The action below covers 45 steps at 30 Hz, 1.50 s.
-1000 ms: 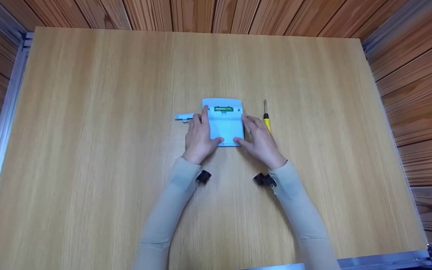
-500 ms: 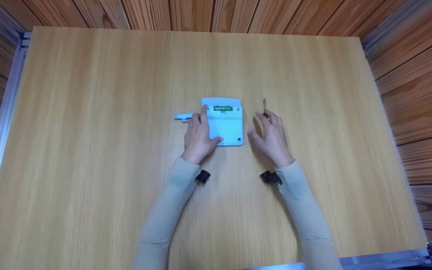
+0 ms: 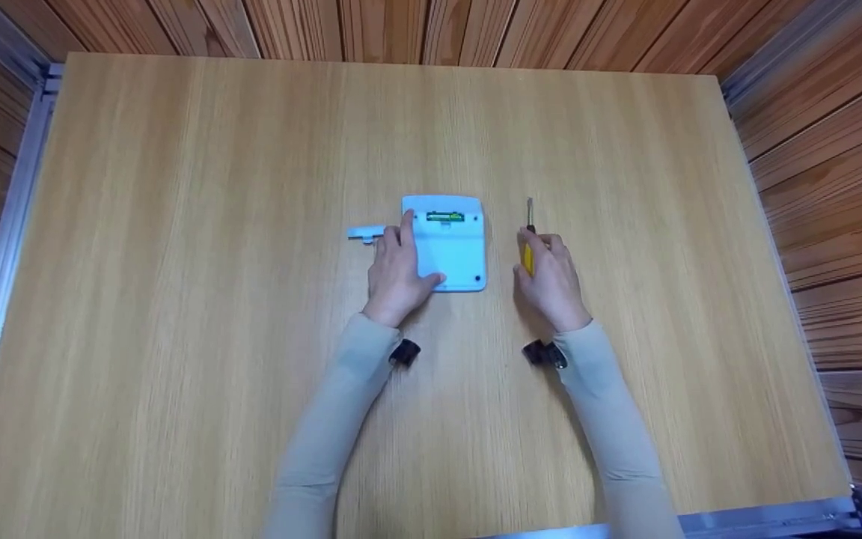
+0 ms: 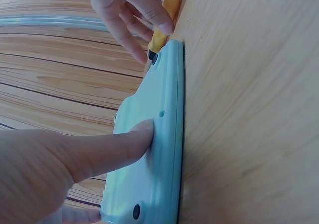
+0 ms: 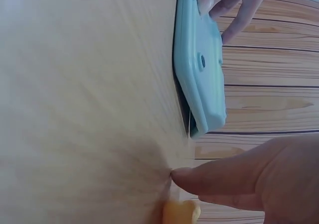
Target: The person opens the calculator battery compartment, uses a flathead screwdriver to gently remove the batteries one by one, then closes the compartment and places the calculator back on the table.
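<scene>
A light-blue device (image 3: pixel 457 251), apparently a calculator, lies back up with a green battery (image 3: pixel 446 216) in its uncovered battery slot. My left hand (image 3: pixel 395 281) presses on its left side: the straight thumb (image 4: pixel 114 152) rests low on the back, and the index finger reaches up the left edge. Right of the device, my right hand (image 3: pixel 553 281) holds a screwdriver by its yellow handle (image 3: pixel 527 258), the metal shaft (image 3: pixel 530 212) pointing away from me. In the right wrist view only the handle's end (image 5: pixel 180 212) shows, below the thumb.
A small light-blue battery cover (image 3: pixel 365 233) lies left of the device, partly behind the left fingers. Everything rests on a wide wooden table (image 3: pixel 214 262). Wood-plank walls (image 3: pixel 476 30) stand along the back and sides.
My right hand has left the device's right edge, moved right to the screwdriver and taken hold of its handle, which has swung slightly left. My left hand and the device stay put.
</scene>
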Motion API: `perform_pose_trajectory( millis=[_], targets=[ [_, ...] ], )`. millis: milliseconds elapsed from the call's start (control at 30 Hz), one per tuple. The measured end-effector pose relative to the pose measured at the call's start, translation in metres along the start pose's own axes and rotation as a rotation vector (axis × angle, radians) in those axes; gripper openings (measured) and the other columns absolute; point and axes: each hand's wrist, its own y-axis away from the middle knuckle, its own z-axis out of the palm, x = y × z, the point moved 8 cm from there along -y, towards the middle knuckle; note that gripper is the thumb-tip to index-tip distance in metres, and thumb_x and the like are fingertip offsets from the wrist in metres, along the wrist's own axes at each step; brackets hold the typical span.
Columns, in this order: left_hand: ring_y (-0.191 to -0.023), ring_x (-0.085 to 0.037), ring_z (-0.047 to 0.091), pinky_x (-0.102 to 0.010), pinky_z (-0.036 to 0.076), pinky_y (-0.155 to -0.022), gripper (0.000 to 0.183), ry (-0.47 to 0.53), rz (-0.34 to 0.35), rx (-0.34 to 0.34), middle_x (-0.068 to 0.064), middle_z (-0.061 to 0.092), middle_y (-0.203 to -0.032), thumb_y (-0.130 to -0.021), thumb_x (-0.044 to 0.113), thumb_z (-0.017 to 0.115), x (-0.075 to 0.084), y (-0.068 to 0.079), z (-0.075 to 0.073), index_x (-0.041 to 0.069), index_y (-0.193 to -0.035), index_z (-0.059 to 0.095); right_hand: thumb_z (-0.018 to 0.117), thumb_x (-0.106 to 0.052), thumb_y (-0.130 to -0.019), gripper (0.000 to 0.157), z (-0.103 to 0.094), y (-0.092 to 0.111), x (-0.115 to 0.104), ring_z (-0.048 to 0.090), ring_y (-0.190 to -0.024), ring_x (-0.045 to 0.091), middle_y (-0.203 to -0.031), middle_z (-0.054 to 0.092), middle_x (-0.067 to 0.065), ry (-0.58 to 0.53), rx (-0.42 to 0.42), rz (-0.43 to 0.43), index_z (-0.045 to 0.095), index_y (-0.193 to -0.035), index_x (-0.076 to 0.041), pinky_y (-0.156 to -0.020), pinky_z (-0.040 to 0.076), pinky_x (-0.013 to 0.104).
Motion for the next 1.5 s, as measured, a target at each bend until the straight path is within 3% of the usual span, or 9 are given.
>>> perform_pose_trajectory(
  millis=[200, 467, 767, 867, 967, 1100, 1333, 1500],
  targets=[
    [-0.116, -0.028, 0.044, -0.038, 0.050, -0.076, 0.104, -0.017, -0.002, 0.002, -0.017, 0.040, -0.133, -0.078, 0.028, 0.080, 0.001, 0.000, 0.001, 0.012, -0.154, 0.012, 0.057, 0.001, -0.087, 0.055, -0.003, -0.003, 0.002, 0.053, -0.090, 0.036, -0.117, 0.049, 0.030, 0.009, 0.007, -0.009, 0.043, -0.140, 0.003, -0.078, 0.048, 0.047],
    [-0.116, -0.027, 0.043, -0.036, 0.050, -0.075, 0.103, -0.035, 0.013, 0.004, -0.017, 0.039, -0.134, -0.078, 0.029, 0.080, 0.001, 0.001, 0.000, 0.014, -0.155, 0.012, 0.052, -0.007, -0.091, 0.051, -0.006, -0.003, 0.006, 0.048, -0.083, 0.030, -0.110, 0.049, 0.026, -0.032, 0.026, 0.027, 0.044, -0.141, 0.001, -0.068, 0.044, 0.040],
    [-0.118, -0.029, 0.043, -0.037, 0.051, -0.073, 0.104, -0.040, 0.014, -0.010, -0.017, 0.037, -0.137, -0.079, 0.031, 0.079, 0.000, 0.000, 0.000, 0.018, -0.155, 0.011, 0.047, -0.008, -0.098, 0.037, -0.012, -0.004, 0.004, 0.049, -0.077, 0.028, -0.105, 0.053, 0.024, -0.067, 0.117, 0.013, 0.052, -0.133, 0.002, -0.066, 0.042, 0.036],
    [-0.118, -0.029, 0.042, -0.037, 0.050, -0.074, 0.104, -0.027, 0.013, -0.012, -0.017, 0.037, -0.137, -0.079, 0.031, 0.079, 0.001, 0.000, 0.000, 0.017, -0.155, 0.011, 0.048, -0.006, -0.097, 0.034, -0.016, -0.004, 0.003, 0.050, -0.078, 0.029, -0.106, 0.055, 0.024, -0.116, 0.166, 0.000, 0.055, -0.129, 0.004, -0.067, 0.044, 0.037],
    [-0.117, -0.028, 0.042, -0.036, 0.050, -0.071, 0.104, -0.016, 0.011, -0.012, -0.017, 0.038, -0.135, -0.078, 0.029, 0.080, 0.001, -0.001, -0.001, 0.016, -0.155, 0.012, 0.052, -0.004, -0.096, 0.031, -0.020, -0.004, -0.001, 0.056, -0.090, 0.031, -0.109, 0.058, 0.024, -0.192, 0.211, -0.031, 0.058, -0.124, 0.006, -0.082, 0.049, 0.041],
    [-0.115, -0.027, 0.042, -0.035, 0.049, -0.068, 0.104, -0.008, 0.011, -0.012, -0.016, 0.039, -0.133, -0.077, 0.029, 0.081, 0.001, -0.002, 0.000, 0.015, -0.155, 0.013, 0.059, -0.005, -0.093, 0.026, -0.028, -0.001, -0.007, 0.059, -0.103, 0.032, -0.111, 0.062, 0.022, -0.307, 0.265, -0.078, 0.063, -0.116, 0.006, -0.095, 0.047, 0.043],
    [-0.115, -0.026, 0.043, -0.034, 0.049, -0.071, 0.103, -0.002, 0.015, -0.014, -0.016, 0.039, -0.133, -0.078, 0.030, 0.080, 0.001, -0.002, 0.001, 0.016, -0.155, 0.013, 0.065, -0.008, -0.090, 0.021, -0.039, 0.002, -0.012, 0.061, -0.095, 0.024, -0.106, 0.068, 0.017, -0.423, 0.361, -0.121, 0.069, -0.108, 0.003, -0.084, 0.046, 0.026],
    [-0.115, -0.026, 0.044, -0.034, 0.049, -0.071, 0.103, -0.003, 0.019, -0.002, -0.016, 0.039, -0.132, -0.078, 0.029, 0.080, 0.001, -0.001, -0.001, 0.016, -0.155, 0.014, 0.070, -0.010, -0.087, 0.019, -0.041, 0.000, -0.019, 0.059, -0.087, 0.014, -0.101, 0.070, 0.014, -0.490, 0.351, -0.172, 0.071, -0.103, 0.001, -0.078, 0.045, 0.018]
  ],
)
